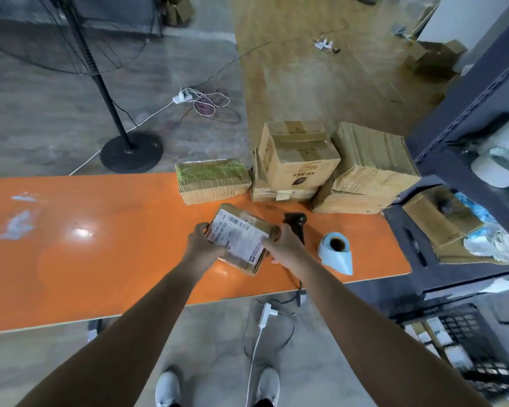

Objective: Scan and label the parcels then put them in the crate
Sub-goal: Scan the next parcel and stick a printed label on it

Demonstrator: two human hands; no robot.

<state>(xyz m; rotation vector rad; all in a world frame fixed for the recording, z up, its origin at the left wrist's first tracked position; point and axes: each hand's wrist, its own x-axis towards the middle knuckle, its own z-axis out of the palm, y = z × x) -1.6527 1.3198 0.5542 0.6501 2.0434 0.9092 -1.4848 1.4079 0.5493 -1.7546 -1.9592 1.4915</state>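
Orange table [100, 245]: one scanner [296, 220]; left hand [202, 242], right hand [285, 245] grip one labelled parcel [241, 236].

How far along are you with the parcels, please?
Done: the crate seems to hold a few packages already. In hand: the left hand and right hand grip a labelled parcel over the table. Left: crating it, then the boxes at the table's back edge, which show no such label.

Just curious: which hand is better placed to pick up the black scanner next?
Probably the right hand: the scanner lies right beside it, while the left hand grips the other end of the parcel.
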